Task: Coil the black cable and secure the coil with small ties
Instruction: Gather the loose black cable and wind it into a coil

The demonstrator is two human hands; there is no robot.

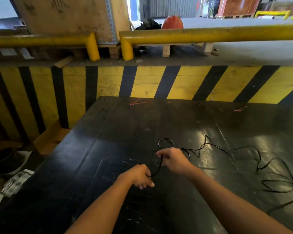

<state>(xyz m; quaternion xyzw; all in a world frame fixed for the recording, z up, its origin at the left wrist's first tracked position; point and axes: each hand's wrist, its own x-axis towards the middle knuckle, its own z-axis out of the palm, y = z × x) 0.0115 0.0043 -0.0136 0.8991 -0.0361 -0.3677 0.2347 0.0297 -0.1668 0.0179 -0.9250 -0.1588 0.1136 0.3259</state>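
Observation:
A thin black cable [243,147] trails in loose bends over the black tabletop [108,149], from the middle out to the right edge. My left hand [140,176] pinches one stretch of the cable near its end, low at the centre. Just above and to the right, my right hand [172,160] grips the same cable, where a couple of small loops [165,142] stand around the fingers. Thin red ties [139,103] lie at the far edge of the table, and more red ties [240,108] lie far right.
A yellow-and-black striped wall [142,81] rises behind the table, topped by yellow rails [210,33]. A crate [66,16] and an orange round object [172,21] sit beyond. To the left, the floor holds a dark bucket [5,159] and a cloth [17,181].

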